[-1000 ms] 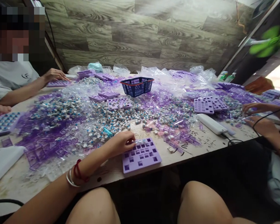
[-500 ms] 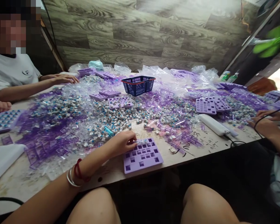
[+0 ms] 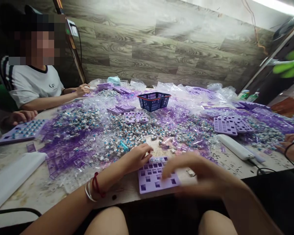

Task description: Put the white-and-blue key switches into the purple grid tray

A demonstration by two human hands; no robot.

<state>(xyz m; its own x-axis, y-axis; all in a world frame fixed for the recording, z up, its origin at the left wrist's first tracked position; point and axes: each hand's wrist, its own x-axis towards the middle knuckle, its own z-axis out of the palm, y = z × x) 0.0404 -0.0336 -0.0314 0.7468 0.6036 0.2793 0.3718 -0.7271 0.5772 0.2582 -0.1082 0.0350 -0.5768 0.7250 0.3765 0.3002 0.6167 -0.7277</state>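
Wood-grain planks line the wall (image 3: 142,50) behind our table (image 3: 129,184), where white switches (image 3: 127,130) with blue tops lie heaped among purple clear pieces (image 3: 66,163). Flat at the near edge, just in front of us, is a purple board (image 3: 150,185) with rows of square holes. Our left hand (image 3: 139,156) (a red band (image 3: 95,186) circles its wrist) bends at the board's far left corner, its fingers curled close together; we cannot tell whether they grip anything. Our right hand (image 3: 203,173) is a blur over the board's right side, thumb and forefinger spread wide; we cannot tell whether it touches the board.

Beyond the heap we see a dark blue basket (image 3: 154,102) with clear bags (image 3: 172,88) behind it. To our right, other boards (image 3: 225,126) overlap, and a white box (image 3: 235,147) lies nearer. On our left, a person in a white shirt (image 3: 36,85) reaches over the table, and another person's hand (image 3: 24,116) rests by a filled board (image 3: 26,130).
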